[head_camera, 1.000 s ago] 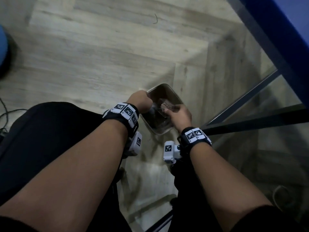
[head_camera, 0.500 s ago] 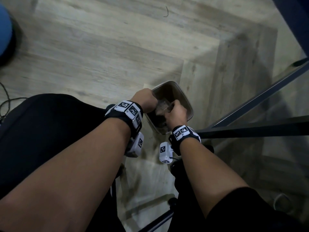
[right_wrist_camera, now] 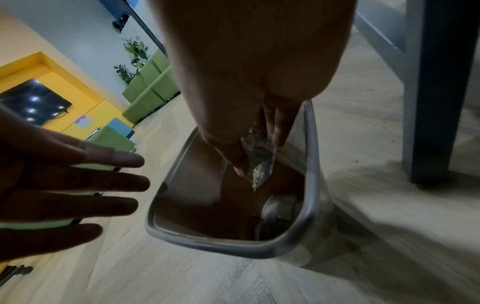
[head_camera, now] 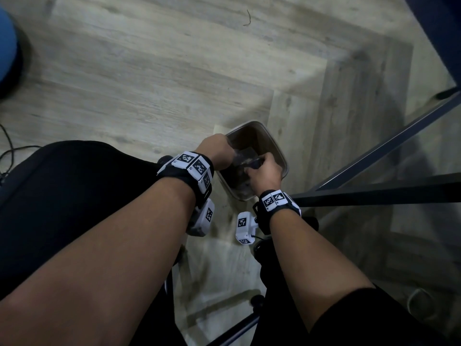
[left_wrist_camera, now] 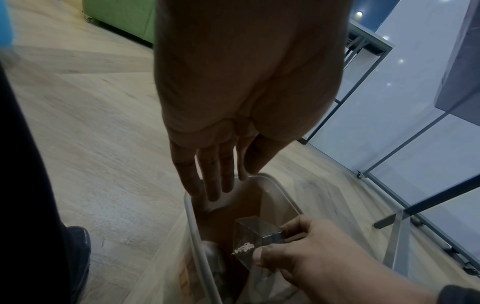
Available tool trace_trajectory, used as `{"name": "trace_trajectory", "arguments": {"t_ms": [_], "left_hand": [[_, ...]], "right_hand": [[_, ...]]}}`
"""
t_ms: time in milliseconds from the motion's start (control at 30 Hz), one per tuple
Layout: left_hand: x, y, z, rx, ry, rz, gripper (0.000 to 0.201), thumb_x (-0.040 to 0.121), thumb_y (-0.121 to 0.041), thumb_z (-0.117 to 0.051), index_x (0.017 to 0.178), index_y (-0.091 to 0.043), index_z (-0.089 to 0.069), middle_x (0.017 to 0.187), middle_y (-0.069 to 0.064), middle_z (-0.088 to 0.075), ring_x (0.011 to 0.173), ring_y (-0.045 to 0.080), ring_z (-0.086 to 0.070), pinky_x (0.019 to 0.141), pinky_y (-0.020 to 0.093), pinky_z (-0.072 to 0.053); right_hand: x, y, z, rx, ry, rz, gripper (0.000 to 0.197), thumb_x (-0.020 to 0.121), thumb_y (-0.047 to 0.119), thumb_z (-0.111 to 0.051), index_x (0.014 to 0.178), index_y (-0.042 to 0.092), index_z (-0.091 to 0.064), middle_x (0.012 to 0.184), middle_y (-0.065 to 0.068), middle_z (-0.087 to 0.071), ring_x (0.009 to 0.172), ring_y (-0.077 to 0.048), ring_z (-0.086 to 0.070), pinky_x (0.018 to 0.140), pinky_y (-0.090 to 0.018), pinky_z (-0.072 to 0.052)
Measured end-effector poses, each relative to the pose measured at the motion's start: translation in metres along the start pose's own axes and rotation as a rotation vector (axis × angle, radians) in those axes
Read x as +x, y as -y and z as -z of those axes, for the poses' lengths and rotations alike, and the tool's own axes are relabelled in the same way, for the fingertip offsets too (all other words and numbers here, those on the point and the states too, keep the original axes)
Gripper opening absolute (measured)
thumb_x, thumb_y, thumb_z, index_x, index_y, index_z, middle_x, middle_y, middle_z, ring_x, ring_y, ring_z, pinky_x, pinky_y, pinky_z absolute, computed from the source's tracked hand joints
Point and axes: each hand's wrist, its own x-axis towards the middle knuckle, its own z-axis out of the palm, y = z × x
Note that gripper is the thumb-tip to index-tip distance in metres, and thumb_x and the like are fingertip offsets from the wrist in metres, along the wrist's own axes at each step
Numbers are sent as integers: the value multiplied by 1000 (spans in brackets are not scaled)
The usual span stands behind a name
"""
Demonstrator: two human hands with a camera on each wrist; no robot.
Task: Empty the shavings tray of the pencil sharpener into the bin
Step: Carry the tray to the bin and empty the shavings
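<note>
The bin [head_camera: 275, 143] is a small grey-rimmed tub, brown inside, standing on the wood floor between my knees and the table frame. My right hand [head_camera: 264, 171] pinches the clear shavings tray [head_camera: 245, 157] and holds it tilted over the bin's mouth. In the right wrist view a pale clump of shavings [right_wrist_camera: 257, 176] clings to the low corner of the tray [right_wrist_camera: 259, 156]. My left hand [left_wrist_camera: 221, 181] is flat, fingers straight, at the bin's left rim [left_wrist_camera: 283, 193]. I cannot tell if it touches the rim.
Dark metal table legs [head_camera: 374, 196] run just right of the bin under a glass top. Crumpled rubbish [right_wrist_camera: 280, 205] lies inside the bin. My shoe [left_wrist_camera: 78, 257] is on the floor to the left. Green sofas [right_wrist_camera: 148, 92] stand far off.
My right hand has carried the tray lower and further over the bin's mouth. My left hand has stayed by the left rim.
</note>
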Motion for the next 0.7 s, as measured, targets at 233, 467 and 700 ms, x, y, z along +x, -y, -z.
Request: {"name": "trace_trajectory", "arguments": {"t_ms": [233,467,700], "left_hand": [[-3,-3,2,27,31,-3,47,78,-23,-53,111,-2,-79,113,22,-75,109,40,-69,94,40,-58],[1,0,0,33,9,-16,35,88,-11,-55,112,-1,-79,113,22,-75,109,40,-69,91,40,-58],[2,-1,-3,38,0,-8,34,91,-9,-53,113,0,-77,116,23,-74,110,40,-69,88,37,-54]], "right_hand": [[-3,-4,0,0,-35,26,34,83,21,-84,112,18,-65,108,-9,-76,98,-33,-75,89,-45,-64],[-2,-5,1,-19,-46,68,32,82,21,-83,110,18,-66,104,-9,-77,95,-32,-75,85,-39,-62],[1,-4,1,-38,-43,134,29,81,17,-81,102,22,-62,101,-9,-75,92,-30,-73,81,-38,-62]]}}
